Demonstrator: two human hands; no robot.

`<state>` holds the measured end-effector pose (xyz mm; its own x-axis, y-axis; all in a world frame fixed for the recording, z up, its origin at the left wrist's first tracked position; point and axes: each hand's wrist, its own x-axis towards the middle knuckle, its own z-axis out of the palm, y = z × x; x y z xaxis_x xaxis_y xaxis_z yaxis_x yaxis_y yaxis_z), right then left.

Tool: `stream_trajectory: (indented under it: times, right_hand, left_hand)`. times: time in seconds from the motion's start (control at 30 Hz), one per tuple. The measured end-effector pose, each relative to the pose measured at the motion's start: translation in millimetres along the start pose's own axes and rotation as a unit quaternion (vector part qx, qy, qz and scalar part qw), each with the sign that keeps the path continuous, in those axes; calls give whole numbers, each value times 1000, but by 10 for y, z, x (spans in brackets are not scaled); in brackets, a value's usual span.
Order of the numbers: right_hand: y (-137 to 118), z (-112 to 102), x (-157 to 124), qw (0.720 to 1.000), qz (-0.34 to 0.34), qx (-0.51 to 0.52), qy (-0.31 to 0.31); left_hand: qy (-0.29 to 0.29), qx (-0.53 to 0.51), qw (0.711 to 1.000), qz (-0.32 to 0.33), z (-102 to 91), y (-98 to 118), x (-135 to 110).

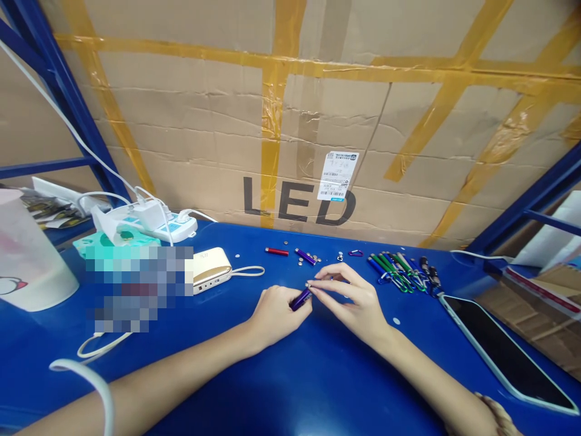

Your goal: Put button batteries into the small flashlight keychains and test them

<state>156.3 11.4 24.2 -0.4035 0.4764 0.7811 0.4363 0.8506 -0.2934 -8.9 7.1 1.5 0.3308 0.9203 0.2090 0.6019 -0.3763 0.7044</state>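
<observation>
My left hand (pixel 278 315) is wrapped round a slim purple keychain flashlight (pixel 300 299), which is tilted up to the right. At its upper end, the thumb and forefinger of my right hand (pixel 351 300) are pinched together. Something tiny and shiny shows at those fingertips, too small to make out. Just beyond my hands lie a second purple flashlight tube (pixel 305 256) and a red tube (pixel 276 251). Several small silver discs like button cells (pixel 300 262) are scattered around them. A loose purple carabiner (pixel 355 253) lies behind my right hand.
Several coloured flashlights with carabiners (pixel 399 271) lie in a row at right, near a phone (pixel 506 351). Leftward are a cream power bank (pixel 211 270), a power strip (pixel 177 227) and a white cup (pixel 34 260). A large cardboard box (pixel 204 133) stands behind the blue table (pixel 272 387).
</observation>
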Motion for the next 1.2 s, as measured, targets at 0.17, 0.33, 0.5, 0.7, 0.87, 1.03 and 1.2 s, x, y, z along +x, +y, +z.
stream_trajectory:
  times: [0.17, 0.33, 0.5, 0.7, 0.87, 1.03, 1.2]
  right_hand:
    - [37, -25, 4, 1000, -11, -7, -9]
    - [41, -27, -10, 999, -26, -26, -34]
    - [-21, 3, -10, 998, 23, -2, -61]
    - [-63, 0, 30, 992, 83, 59, -77]
    - [72, -58, 38, 986, 153, -10, -63]
    - [244, 21, -38, 958, 133, -138, -213]
    - [285, 142, -54, 941, 116, -127, -291]
  left_hand:
    - [6, -25, 999, -21, 7, -32, 24]
    - [8, -20, 999, -30, 11, -36, 33]
    - [2, -3, 1000, -29, -9, -15, 17]
    - [0, -13, 1000, -22, 0, -28, 24]
    - [48, -16, 998, -48, 17, -25, 48]
    - [-7, -2, 1000, 30, 12, 43, -34]
    - [-93, 93, 960, 245, 20, 109, -131]
